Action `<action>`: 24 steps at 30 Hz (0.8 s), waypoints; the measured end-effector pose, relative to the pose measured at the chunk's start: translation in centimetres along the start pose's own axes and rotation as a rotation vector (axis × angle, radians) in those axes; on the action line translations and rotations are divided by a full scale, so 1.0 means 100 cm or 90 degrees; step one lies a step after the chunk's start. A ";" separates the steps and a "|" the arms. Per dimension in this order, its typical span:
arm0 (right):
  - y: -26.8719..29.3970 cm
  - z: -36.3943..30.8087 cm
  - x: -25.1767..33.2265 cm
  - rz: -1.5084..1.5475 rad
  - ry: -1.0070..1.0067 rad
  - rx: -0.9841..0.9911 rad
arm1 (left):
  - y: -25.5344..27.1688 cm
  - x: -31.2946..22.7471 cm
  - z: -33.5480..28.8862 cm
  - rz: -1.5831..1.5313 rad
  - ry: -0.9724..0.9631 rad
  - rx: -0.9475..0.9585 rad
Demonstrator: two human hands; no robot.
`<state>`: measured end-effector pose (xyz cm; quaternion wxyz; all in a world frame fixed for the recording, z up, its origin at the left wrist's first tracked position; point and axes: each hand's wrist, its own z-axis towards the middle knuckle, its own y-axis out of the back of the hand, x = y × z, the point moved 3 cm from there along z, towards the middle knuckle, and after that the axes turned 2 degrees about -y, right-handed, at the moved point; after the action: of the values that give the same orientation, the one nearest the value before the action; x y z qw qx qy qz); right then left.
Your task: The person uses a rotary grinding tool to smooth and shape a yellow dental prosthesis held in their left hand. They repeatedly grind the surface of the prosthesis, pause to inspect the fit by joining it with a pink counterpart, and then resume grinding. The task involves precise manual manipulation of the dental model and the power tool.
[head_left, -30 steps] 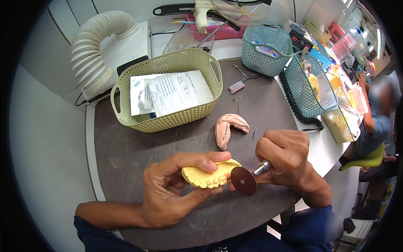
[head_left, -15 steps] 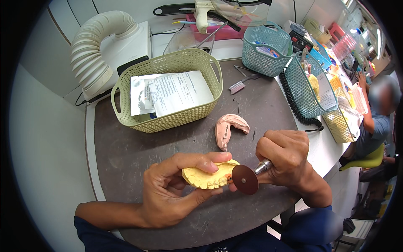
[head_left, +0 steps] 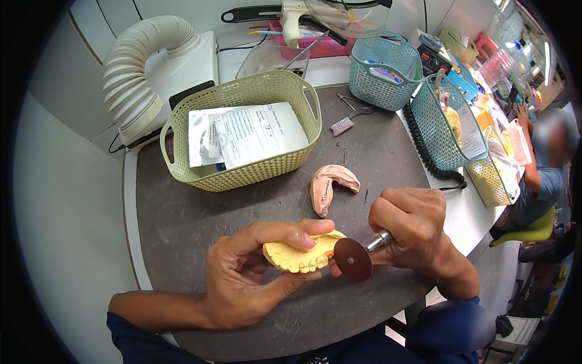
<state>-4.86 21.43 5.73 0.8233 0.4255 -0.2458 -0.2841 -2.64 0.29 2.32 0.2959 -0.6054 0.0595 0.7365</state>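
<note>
My left hand (head_left: 257, 270) is closed on a yellow dental cast (head_left: 295, 256), thumb across its top and fingers beneath. A row of moulded teeth runs along its near edge, with a small orange-red patch at the right end. In my right hand (head_left: 409, 227) is a rotary handpiece (head_left: 379, 241), gripped in curled fingers; its metal nose carries a round brown cutting disc (head_left: 353, 259). The disc is at the cast's right end, by the patch. Whether it touches the cast cannot be made out. Just beyond lies a pink horseshoe-shaped cast (head_left: 321, 193) with handwriting on it.
A yellow-green basket (head_left: 242, 176) holding papers and a silver pouch stands at the back left. Behind it rises a white ribbed hose (head_left: 130, 67). A small brush (head_left: 342, 126), blue baskets (head_left: 388, 91) and a coiled black cord (head_left: 424, 145) are at the back right. Another person (head_left: 542, 164) sits far right.
A thin pale streak above my left hand, near the pink cast, is gone. Both hands, the yellow cast and the disc stay in nearly the same place.
</note>
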 end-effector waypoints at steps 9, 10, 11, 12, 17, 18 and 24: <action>0.001 0.001 0.001 0.004 -0.003 0.001 | -0.001 -0.002 0.000 0.020 -0.015 0.000; 0.001 0.002 0.001 0.006 -0.002 0.000 | -0.001 -0.001 0.000 0.007 -0.014 -0.004; 0.001 0.001 0.001 0.005 -0.004 0.001 | -0.002 -0.001 0.000 -0.007 -0.012 -0.007; 0.001 0.000 0.000 0.006 -0.007 0.000 | -0.002 -0.001 0.000 0.004 -0.010 -0.006; 0.000 0.002 0.001 0.005 0.004 0.005 | 0.001 0.000 0.000 0.007 -0.008 -0.002; 0.000 0.001 0.000 0.009 0.000 0.001 | 0.000 0.000 0.001 0.008 -0.005 -0.001; 0.001 0.000 0.000 0.004 -0.001 0.000 | -0.001 -0.001 0.001 0.006 0.006 -0.001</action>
<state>-4.86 21.45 5.79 0.8242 0.4244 -0.2477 -0.2816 -2.68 0.34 2.43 0.2915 -0.6085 0.0634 0.7353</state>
